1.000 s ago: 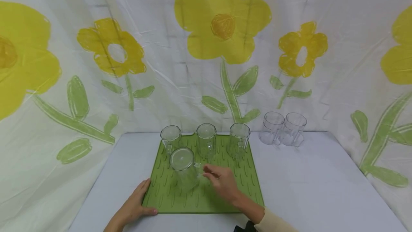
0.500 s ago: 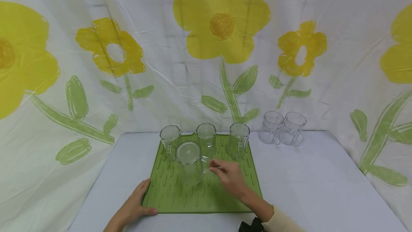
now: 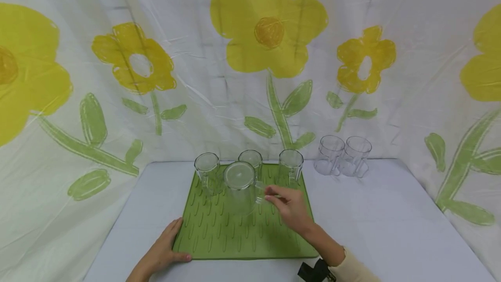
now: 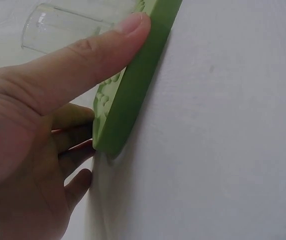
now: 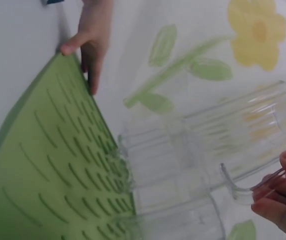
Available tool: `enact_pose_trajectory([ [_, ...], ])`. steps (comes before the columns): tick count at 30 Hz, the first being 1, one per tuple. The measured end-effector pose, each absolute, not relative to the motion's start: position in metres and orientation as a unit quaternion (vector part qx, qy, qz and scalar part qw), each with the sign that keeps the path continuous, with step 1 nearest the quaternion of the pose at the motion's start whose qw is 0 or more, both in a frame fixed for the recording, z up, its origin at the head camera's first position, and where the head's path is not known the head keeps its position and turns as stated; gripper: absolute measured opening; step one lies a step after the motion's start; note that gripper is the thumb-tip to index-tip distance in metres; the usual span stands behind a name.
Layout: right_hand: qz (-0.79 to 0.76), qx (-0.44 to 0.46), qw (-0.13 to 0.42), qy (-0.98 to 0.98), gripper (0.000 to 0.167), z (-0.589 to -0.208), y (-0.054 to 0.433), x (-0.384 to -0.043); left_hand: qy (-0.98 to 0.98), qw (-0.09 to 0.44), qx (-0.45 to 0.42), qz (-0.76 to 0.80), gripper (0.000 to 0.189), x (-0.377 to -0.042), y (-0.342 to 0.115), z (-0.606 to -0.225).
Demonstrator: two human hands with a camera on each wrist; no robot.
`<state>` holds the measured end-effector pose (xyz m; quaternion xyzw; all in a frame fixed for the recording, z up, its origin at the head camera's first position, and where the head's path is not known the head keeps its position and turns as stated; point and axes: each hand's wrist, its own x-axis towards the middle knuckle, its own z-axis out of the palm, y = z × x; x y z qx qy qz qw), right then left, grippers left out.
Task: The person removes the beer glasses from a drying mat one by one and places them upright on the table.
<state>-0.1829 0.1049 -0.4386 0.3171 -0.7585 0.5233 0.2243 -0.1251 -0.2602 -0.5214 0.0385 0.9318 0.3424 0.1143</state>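
Note:
My right hand (image 3: 291, 209) pinches the handle of a clear glass mug (image 3: 239, 182) above the middle of a green ridged drying mat (image 3: 219, 238). The mug looks upside down, its round base facing up. In the right wrist view, fingertips (image 5: 279, 202) and thumb meet on the handle. At the mat's front left corner rests my left hand (image 3: 162, 247), thumb on the front edge and fingers along the left side. Three more glass mugs stand along the mat's back: a left one (image 3: 207, 166), a middle one (image 3: 251, 157) partly behind the held mug, and a right one (image 3: 291, 166).
Two clear mugs (image 3: 330, 156) stand close together at the table's back right, beyond the mat. A white cloth with yellow flowers (image 3: 269, 31) hangs behind the white table (image 3: 375, 221). A black device (image 3: 317, 271) sits by the right sleeve.
My right hand has carried the held mug rightward and farther back over the mat, and it now overlaps the middle back mug. The left hand has stayed on the mat's corner.

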Motion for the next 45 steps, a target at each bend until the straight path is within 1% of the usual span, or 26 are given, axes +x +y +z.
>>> enact_pose_trajectory([
  [11, 0.498, 0.287, 0.239, -0.783, 0.017, -0.426, 0.124, -0.182, 0.934, 0.105, 0.042, 0.338, 0.118, -0.124, -0.260, -0.522],
  [35, 0.509, 0.291, 0.221, -0.779, 0.013, -0.430, 0.134, -0.187, 0.937, 0.105, 0.035, 0.333, 0.120, -0.126, -0.261, -0.521],
  [39, 0.510, 0.294, 0.228, -0.776, 0.014, -0.430, 0.134, -0.187, 0.937, 0.106, 0.031, 0.332, 0.119, -0.126, -0.261, -0.520],
  [45, 0.506, 0.305, 0.247, -0.768, 0.017, -0.428, 0.135, -0.188, 0.941, 0.090, 0.036, 0.323, 0.117, -0.126, -0.259, -0.518],
])
